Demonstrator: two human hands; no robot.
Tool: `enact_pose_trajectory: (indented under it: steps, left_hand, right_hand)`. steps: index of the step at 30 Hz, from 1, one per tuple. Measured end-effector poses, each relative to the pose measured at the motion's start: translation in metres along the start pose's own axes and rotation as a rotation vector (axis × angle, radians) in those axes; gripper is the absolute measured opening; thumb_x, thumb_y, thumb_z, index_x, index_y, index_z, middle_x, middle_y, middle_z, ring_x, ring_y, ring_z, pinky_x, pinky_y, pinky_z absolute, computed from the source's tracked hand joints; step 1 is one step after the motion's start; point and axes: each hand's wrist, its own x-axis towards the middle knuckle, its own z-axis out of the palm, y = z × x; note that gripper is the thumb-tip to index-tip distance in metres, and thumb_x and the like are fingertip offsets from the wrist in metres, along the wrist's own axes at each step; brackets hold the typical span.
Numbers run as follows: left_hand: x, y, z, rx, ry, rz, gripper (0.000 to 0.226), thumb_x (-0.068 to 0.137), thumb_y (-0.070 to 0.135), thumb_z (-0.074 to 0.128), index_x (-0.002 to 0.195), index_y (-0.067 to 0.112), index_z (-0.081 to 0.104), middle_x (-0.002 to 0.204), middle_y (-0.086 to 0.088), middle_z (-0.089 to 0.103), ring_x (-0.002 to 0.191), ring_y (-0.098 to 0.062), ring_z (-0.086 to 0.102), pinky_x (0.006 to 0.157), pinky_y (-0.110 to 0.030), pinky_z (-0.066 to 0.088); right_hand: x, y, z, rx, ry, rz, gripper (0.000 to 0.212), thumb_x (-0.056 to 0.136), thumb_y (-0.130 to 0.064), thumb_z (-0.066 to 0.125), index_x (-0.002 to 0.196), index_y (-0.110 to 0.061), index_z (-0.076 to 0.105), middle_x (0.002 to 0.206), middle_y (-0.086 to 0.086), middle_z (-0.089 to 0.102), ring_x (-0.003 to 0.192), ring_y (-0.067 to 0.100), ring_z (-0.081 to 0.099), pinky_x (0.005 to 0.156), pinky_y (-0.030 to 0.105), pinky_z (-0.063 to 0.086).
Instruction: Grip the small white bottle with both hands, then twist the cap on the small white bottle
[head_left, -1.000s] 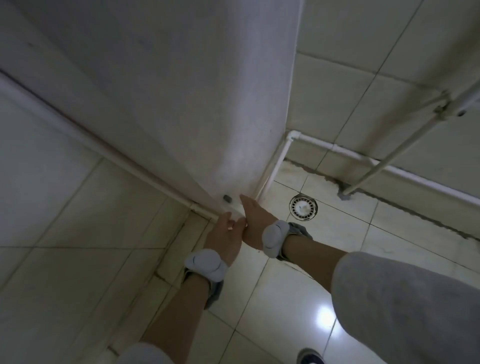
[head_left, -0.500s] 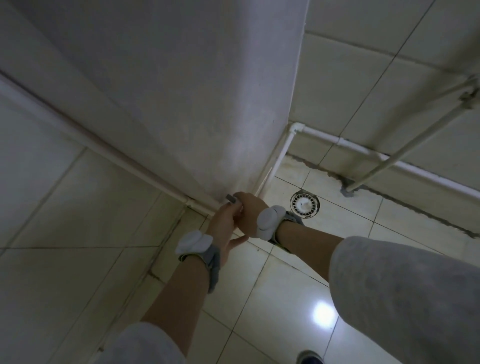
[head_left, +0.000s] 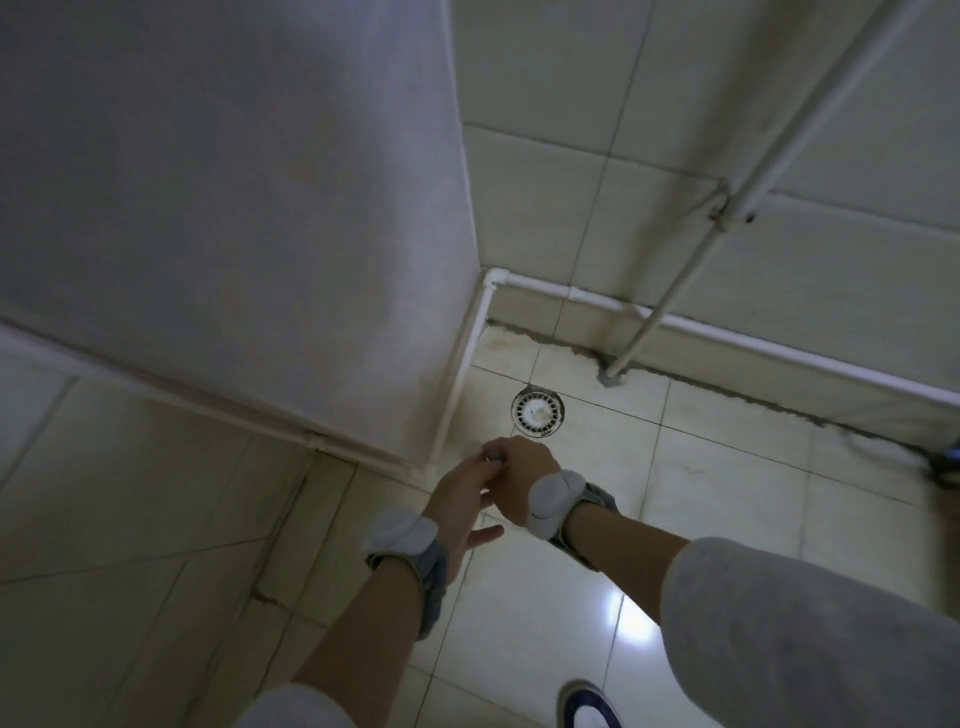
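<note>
A: Start with the large fixtures.

B: A grey-white partition panel (head_left: 234, 208) fills the upper left; its lower corner comes down just above the hands. A white pipe (head_left: 462, 364) runs down that corner edge and turns along the foot of the tiled wall (head_left: 675, 93). The tiled floor (head_left: 701, 467) carries a round floor drain (head_left: 537, 410), just beyond the hands.

A: And the item in hand?

B: A small dark object (head_left: 492, 457), too small and blurred to identify, so no long axis can be judged. It sits at the fingertips where both hands meet, just below the partition's corner and on the near side of the drain.

A: Which hand is nearer?

B: Both reach it. The right hand (head_left: 519, 480) lies over it from the right, fingers curled about it, grasping. The left hand (head_left: 460, 506) comes up from below; its fingertips meet the object, the thumb stands out loose. Whether it pinches or only touches, I cannot tell.

A: Anything smaller?

B: Padded bands on both wrists; a shoe (head_left: 589, 709) at the bottom edge.
</note>
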Motion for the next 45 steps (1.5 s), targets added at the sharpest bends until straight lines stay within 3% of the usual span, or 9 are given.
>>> enact_pose_trajectory:
  steps: [3, 7, 11, 16, 18, 22, 29, 35, 45]
  left_hand:
    - [-0.016, 0.000, 0.021, 0.059, -0.058, -0.031, 0.014, 0.096, 0.035, 0.059, 0.106, 0.032, 0.068, 0.127, 0.003, 0.067, 0.123, -0.017, 0.060, 0.102, -0.047, 0.050]
    - [-0.050, -0.003, 0.057, 0.110, -0.183, -0.069, 0.032, 0.087, 0.037, 0.064, 0.116, 0.025, 0.069, 0.127, 0.001, 0.070, 0.123, -0.017, 0.061, 0.099, -0.046, 0.051]
    - [-0.084, -0.007, 0.095, 0.107, -0.250, -0.091, 0.027, 0.079, 0.038, 0.062, 0.096, 0.019, 0.070, 0.107, -0.002, 0.075, 0.110, -0.022, 0.066, 0.098, -0.053, 0.052]
    - [-0.133, -0.033, 0.153, 0.143, -0.320, -0.129, 0.026, 0.082, 0.043, 0.059, 0.089, 0.023, 0.073, 0.087, 0.004, 0.079, 0.102, -0.020, 0.067, 0.087, -0.045, 0.053]
    - [-0.147, -0.047, 0.172, 0.144, -0.343, -0.140, 0.025, 0.085, 0.041, 0.056, 0.085, 0.023, 0.073, 0.081, 0.005, 0.077, 0.098, -0.019, 0.066, 0.081, -0.041, 0.052]
    - [-0.168, -0.083, 0.214, 0.196, -0.397, -0.152, 0.030, 0.082, 0.041, 0.056, 0.097, 0.022, 0.075, 0.088, 0.004, 0.077, 0.103, -0.019, 0.068, 0.076, -0.037, 0.054]
    - [-0.175, -0.131, 0.264, 0.184, -0.430, -0.153, 0.037, 0.085, 0.041, 0.053, 0.108, 0.020, 0.074, 0.102, 0.002, 0.079, 0.109, -0.019, 0.069, 0.076, -0.038, 0.056]
    - [-0.174, -0.156, 0.303, 0.176, -0.401, -0.175, 0.055, 0.083, 0.045, 0.059, 0.128, 0.016, 0.071, 0.120, -0.003, 0.078, 0.122, -0.019, 0.067, 0.086, -0.042, 0.057]
    - [-0.133, -0.181, 0.337, 0.200, -0.378, -0.203, 0.042, 0.087, 0.038, 0.057, 0.118, 0.013, 0.071, 0.111, -0.003, 0.081, 0.117, -0.020, 0.068, 0.097, -0.048, 0.053]
  right_hand:
    - [-0.032, 0.017, -0.014, 0.113, 0.040, 0.040, 0.036, 0.090, -0.012, 0.049, 0.122, -0.014, 0.065, 0.122, 0.010, 0.068, 0.110, 0.030, 0.064, 0.093, 0.037, 0.053]
    - [-0.089, 0.044, -0.036, 0.296, 0.119, 0.151, 0.031, 0.087, -0.014, 0.047, 0.110, -0.012, 0.068, 0.111, 0.011, 0.071, 0.100, 0.030, 0.067, 0.090, 0.040, 0.055]
    - [-0.149, 0.063, -0.049, 0.465, 0.184, 0.239, 0.017, 0.089, -0.019, 0.046, 0.087, -0.016, 0.062, 0.097, 0.007, 0.071, 0.089, 0.029, 0.066, 0.079, 0.035, 0.052]
    - [-0.229, 0.097, -0.058, 0.449, 0.289, 0.302, 0.018, 0.086, -0.016, 0.044, 0.070, -0.023, 0.047, 0.091, 0.007, 0.070, 0.078, 0.024, 0.061, 0.071, 0.031, 0.047]
    - [-0.255, 0.112, -0.061, 0.465, 0.304, 0.315, 0.017, 0.088, -0.015, 0.043, 0.074, -0.021, 0.051, 0.094, 0.006, 0.070, 0.078, 0.023, 0.058, 0.074, 0.029, 0.046]
    - [-0.309, 0.150, -0.066, 0.532, 0.309, 0.328, 0.024, 0.094, -0.012, 0.047, 0.111, -0.005, 0.063, 0.118, 0.012, 0.068, 0.091, 0.029, 0.060, 0.083, 0.027, 0.050]
    - [-0.343, 0.217, -0.052, 0.570, 0.453, 0.352, 0.022, 0.090, -0.015, 0.050, 0.102, -0.021, 0.068, 0.090, -0.005, 0.066, 0.082, 0.017, 0.062, 0.072, 0.024, 0.049]
    - [-0.351, 0.267, -0.047, 0.606, 0.447, 0.367, 0.028, 0.092, -0.019, 0.050, 0.113, -0.029, 0.066, 0.101, -0.006, 0.070, 0.091, 0.017, 0.066, 0.075, 0.023, 0.049]
    - [-0.321, 0.326, -0.035, 0.730, 0.391, 0.426, 0.030, 0.094, -0.019, 0.050, 0.120, -0.028, 0.062, 0.097, -0.006, 0.063, 0.092, 0.018, 0.063, 0.081, 0.028, 0.053]
